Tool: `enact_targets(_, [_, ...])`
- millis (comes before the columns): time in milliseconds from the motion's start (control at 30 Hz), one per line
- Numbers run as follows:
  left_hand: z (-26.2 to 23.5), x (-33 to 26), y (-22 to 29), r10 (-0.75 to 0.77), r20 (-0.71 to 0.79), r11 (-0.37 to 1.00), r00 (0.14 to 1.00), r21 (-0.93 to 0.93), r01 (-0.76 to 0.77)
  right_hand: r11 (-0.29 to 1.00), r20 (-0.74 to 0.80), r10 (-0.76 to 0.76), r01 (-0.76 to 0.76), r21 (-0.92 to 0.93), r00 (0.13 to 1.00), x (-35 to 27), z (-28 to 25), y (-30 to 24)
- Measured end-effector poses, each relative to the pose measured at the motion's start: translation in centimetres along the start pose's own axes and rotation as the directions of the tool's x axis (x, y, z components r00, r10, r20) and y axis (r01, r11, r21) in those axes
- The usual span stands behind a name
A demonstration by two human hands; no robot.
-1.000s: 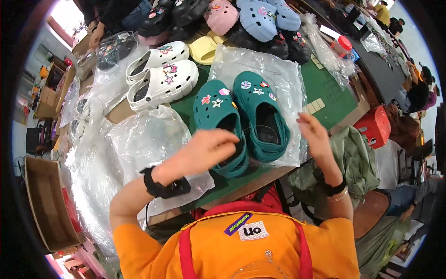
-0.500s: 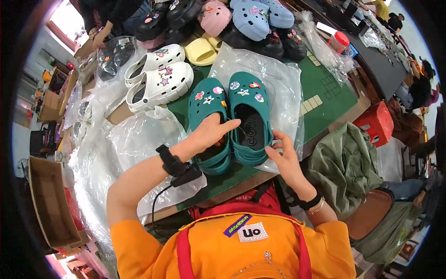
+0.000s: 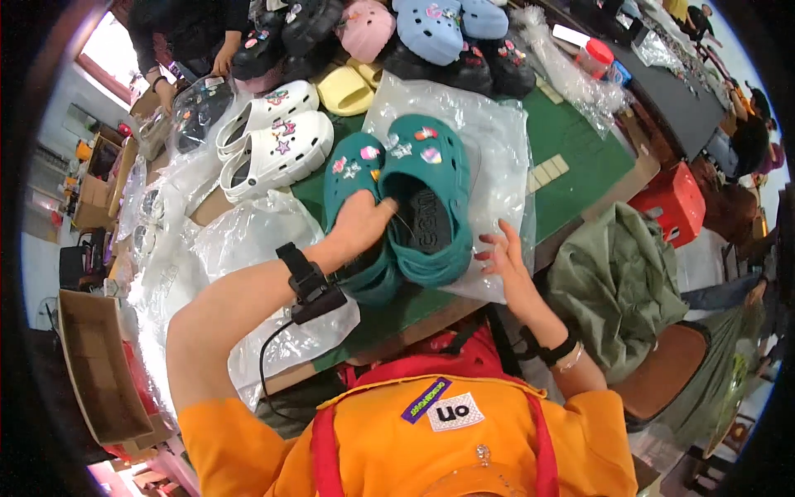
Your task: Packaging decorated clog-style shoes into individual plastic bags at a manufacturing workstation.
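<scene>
While the left hand (image 3: 362,222) gripped the teal clog pair (image 3: 406,199) with fingers clamped between the shoes, they lay on a clear plastic bag (image 3: 497,141) mid-counter (image 3: 580,149), unbagged, right hand (image 3: 505,261) fingers spread on the bag's near edge.

A clear plastic bag (image 3: 497,157) is lying flat on the green surface (image 3: 571,141) near the middle, and a second, crumpled clear bag (image 3: 248,248) is sitting just to its left. An open brown cardboard box (image 3: 95,373) is standing at the far left (empty as far as can be seen). On the orange garment at the bottom, a white rectangular label (image 3: 453,411) is showing beside a slanted purple tag (image 3: 422,400).
</scene>
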State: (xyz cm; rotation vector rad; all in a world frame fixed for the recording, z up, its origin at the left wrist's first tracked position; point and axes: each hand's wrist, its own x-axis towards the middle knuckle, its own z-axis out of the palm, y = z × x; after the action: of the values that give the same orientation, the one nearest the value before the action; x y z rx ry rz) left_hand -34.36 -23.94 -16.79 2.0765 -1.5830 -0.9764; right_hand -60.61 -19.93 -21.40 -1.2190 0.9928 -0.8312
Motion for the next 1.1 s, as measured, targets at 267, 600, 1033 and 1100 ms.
enact_targets(267, [-6.1,-3.4,-1.2,-0.051,-0.194,0.662,0.980,-0.741,-0.113,0.470,0.352,-0.295,0.456,-0.756,0.888,0.0,-0.5,2.0])
enact_targets(600, [-11.9,-9.6,-9.2,0.017,-0.472,0.825,0.882,-0.492,-0.279,0.332,0.437,-0.343,0.542,-0.772,0.832,0.4,-0.1,0.6])
enact_targets(1033, [-12.1,-13.0,-11.7,0.056,-0.303,0.806,0.951,-0.549,-0.222,0.409,0.298,-0.553,0.565,-0.717,0.778,2.6,0.2,-2.5])
enact_targets(1100, [-12.4,-12.9,-11.4,0.091,-0.241,0.805,0.966,-0.554,-0.214,0.203,0.426,-0.551,0.610,-0.766,0.718,2.9,0.1,-2.9])
